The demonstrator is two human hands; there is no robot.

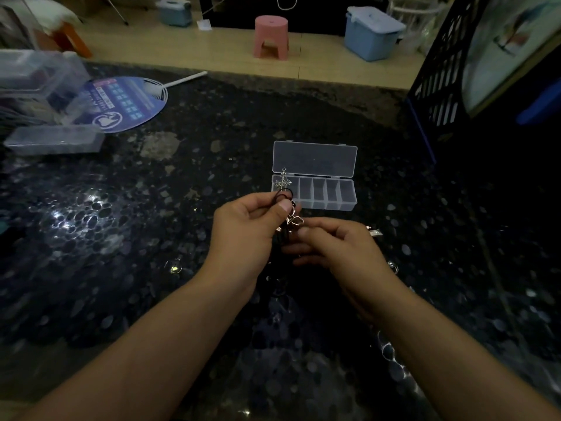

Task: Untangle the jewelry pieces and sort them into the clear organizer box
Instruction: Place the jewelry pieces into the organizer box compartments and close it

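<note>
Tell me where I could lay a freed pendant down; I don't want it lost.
Bare dark table lies between the open organizer box and the closed clear case. It is crowded under both hands, where loose jewelry glints.

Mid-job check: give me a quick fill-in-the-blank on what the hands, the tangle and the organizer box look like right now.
1. The lid of the clear organizer box is ____.
2. The silver pendant sticking up above the left hand is shaped like a ____.
3. The tangle of jewelry is held in the grip of ____ hands, the right hand at its lower part.
4. The stool on the floor beyond the table is ____.

Missing words: open; cross; both; pink
</note>
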